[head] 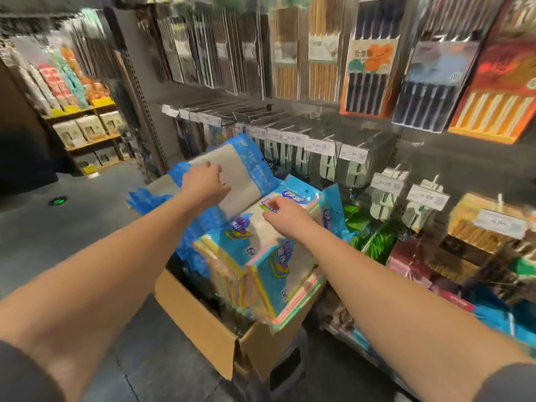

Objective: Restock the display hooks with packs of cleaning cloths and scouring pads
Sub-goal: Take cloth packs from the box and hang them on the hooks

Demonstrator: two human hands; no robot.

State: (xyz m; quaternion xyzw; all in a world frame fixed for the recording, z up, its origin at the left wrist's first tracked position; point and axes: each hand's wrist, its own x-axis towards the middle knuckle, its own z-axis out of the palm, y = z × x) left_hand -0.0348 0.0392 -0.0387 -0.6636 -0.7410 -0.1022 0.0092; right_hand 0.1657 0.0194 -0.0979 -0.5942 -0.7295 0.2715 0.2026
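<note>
A cardboard box stands on the floor by the display wall, filled with blue-wrapped packs of cleaning cloths. My left hand grips a blue pack with a grey-white cloth, lifted and tilted above the box. My right hand rests on the top of another pack of multicoloured cloths in the box, fingers curled on its upper edge. Long bare display hooks with price tags stick out of the wall just above the lifted pack.
Packs of chopsticks hang above. Pale green items and brown scouring pads hang to the right, green packs below. Shelving with goods stands across the grey floor at the left.
</note>
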